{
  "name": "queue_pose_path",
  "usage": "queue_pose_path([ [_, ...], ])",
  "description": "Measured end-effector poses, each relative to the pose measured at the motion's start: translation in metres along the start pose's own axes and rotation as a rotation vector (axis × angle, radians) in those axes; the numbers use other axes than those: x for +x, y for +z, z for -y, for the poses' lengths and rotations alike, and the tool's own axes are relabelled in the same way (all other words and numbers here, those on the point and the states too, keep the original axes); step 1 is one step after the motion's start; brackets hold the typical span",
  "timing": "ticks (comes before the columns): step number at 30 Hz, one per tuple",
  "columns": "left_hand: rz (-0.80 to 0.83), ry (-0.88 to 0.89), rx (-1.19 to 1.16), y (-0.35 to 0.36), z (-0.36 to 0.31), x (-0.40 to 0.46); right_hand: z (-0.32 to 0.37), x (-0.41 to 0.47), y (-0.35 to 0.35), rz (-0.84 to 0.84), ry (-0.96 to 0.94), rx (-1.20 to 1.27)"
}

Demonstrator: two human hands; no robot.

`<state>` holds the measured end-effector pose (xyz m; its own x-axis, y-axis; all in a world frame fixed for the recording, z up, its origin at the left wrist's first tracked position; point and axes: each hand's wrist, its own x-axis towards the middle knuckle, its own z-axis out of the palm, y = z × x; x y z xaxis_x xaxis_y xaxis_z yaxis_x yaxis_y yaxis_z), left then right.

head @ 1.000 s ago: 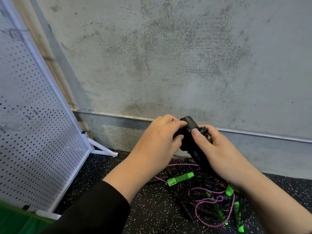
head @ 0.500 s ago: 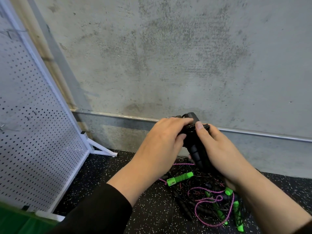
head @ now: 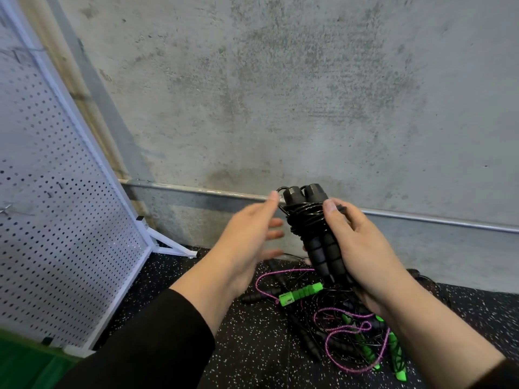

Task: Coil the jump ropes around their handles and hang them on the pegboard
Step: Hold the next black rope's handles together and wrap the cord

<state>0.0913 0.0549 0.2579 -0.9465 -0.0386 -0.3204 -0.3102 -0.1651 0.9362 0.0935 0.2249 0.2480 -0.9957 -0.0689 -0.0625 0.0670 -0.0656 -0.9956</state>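
While right hand [head: 362,256] grips coiled black jump rope [head: 311,228] | left hand [head: 247,237] open, fingers spread beside it

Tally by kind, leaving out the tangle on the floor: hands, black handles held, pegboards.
Hands: 2, left hand and right hand
Black handles, in the right hand: 2
Pegboard: 1
Total: 5

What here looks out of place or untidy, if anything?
The pile of jump ropes on the floor is tangled: pink and black cords cross over green and black handles. The black rope gripped by the right hand is neatly coiled, except for one small loop at the top. The pegboard leans.
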Motion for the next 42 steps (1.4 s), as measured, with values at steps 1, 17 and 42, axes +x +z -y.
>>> queue_pose_path([
  [1,0.083,-0.034,-0.014,0.003,0.005,0.000,-0.004,0.000,0.003,-0.013,0.017,0.006],
  [17,-0.056,-0.071,0.120,-0.049,0.014,0.017,-0.039,0.010,0.052,0.002,0.218,0.112],
  [42,-0.049,-0.657,0.247,-0.236,0.245,0.100,-0.365,0.042,0.179,0.036,0.936,-0.044],
])
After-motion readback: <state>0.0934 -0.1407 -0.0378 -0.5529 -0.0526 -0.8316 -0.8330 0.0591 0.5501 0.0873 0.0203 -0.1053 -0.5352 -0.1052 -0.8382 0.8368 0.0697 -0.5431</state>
